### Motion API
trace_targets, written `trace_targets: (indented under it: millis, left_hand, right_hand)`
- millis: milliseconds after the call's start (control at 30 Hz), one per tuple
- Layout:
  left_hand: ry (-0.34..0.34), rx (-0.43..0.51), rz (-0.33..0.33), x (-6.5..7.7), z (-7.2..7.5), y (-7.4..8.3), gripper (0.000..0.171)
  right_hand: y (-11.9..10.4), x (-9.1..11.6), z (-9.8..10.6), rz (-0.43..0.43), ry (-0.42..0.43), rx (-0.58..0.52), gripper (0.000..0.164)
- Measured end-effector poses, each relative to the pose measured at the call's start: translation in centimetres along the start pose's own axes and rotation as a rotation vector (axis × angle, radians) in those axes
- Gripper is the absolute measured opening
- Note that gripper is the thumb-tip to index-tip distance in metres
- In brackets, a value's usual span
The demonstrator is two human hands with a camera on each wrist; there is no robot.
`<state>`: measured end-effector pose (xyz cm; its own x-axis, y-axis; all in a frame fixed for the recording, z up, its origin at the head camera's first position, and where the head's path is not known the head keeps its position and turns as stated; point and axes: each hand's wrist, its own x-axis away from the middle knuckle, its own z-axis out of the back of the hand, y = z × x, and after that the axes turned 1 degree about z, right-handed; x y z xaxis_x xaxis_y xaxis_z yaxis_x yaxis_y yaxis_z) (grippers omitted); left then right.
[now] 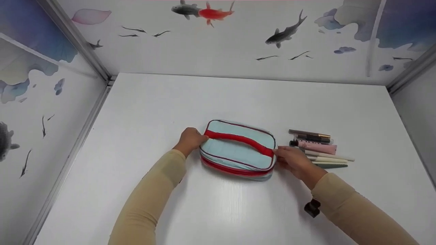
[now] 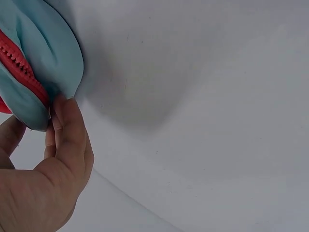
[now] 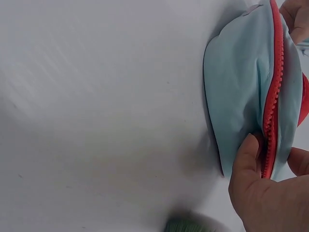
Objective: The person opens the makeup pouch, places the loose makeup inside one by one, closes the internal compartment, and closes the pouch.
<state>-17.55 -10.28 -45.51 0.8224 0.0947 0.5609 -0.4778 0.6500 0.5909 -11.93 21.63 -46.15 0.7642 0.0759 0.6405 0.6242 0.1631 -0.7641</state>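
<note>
A light blue cosmetic bag (image 1: 235, 149) with dark red piping lies on the white table, its red strap handle (image 1: 238, 138) across the top. A red zipper (image 3: 275, 92) with chunky teeth runs round its side. At the bag's left end, my left hand (image 1: 191, 139) pinches the top edge, thumb above and fingers against the side. My right hand (image 1: 295, 160) pinches the opposite end; in the right wrist view its fingers lie beside the zipper. In the left wrist view, the bag's corner (image 2: 53, 53) sits between thumb and fingers.
Right of the bag lie a pink tube (image 1: 316, 147) with a black cap, several slim dark and pale sticks, and a dark green-tipped item (image 1: 332, 166). The right forearm passes close to them. White panels with painted fish (image 1: 286, 32) stand behind and at the sides.
</note>
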Motion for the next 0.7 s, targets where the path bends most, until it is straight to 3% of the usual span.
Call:
trace_targets:
  millis: [167,333,700]
  left_hand:
    - [0.004,-0.047,-0.016,0.8,-0.3,-0.3,0.044]
    - [0.010,-0.095,-0.019,1.3,-0.7,-0.5,0.037]
    - [-0.022,-0.070,0.008,1.9,-1.3,-1.4,0.033]
  right_hand:
    - [-0.2,-0.1,0.1,0.003,0.008,-0.024,0.057]
    - [-0.2,0.1,0.4,0.000,0.024,-0.046,0.056]
    - [0.1,0.2,0.7,0.003,0.010,-0.007,0.058]
